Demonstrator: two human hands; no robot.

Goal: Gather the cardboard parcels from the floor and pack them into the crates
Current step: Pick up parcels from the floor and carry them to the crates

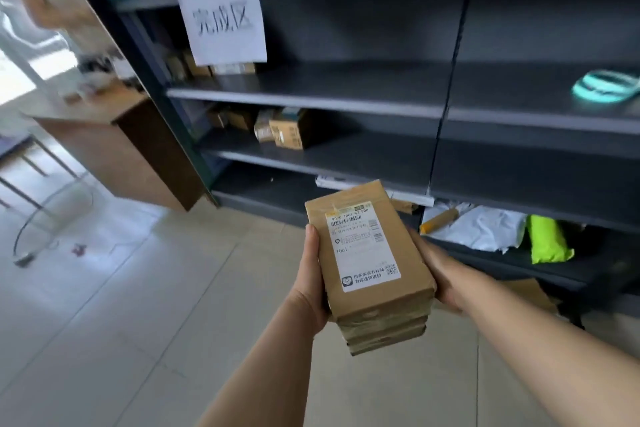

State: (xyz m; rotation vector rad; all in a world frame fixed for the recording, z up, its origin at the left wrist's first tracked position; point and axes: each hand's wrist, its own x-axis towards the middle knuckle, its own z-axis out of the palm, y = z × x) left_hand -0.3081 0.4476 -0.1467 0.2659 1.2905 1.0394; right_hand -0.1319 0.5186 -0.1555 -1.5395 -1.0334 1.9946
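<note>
A dark grey shelving unit is standing ahead, and before its lower shelves a stack of cardboard parcels, perhaps four deep, is being held in the air between both hands. The left hand is gripping the stack's left side, thumb lying up along it, while the right hand is clasping the right side, fingers hidden beneath; a white shipping label is facing up on top
</note>
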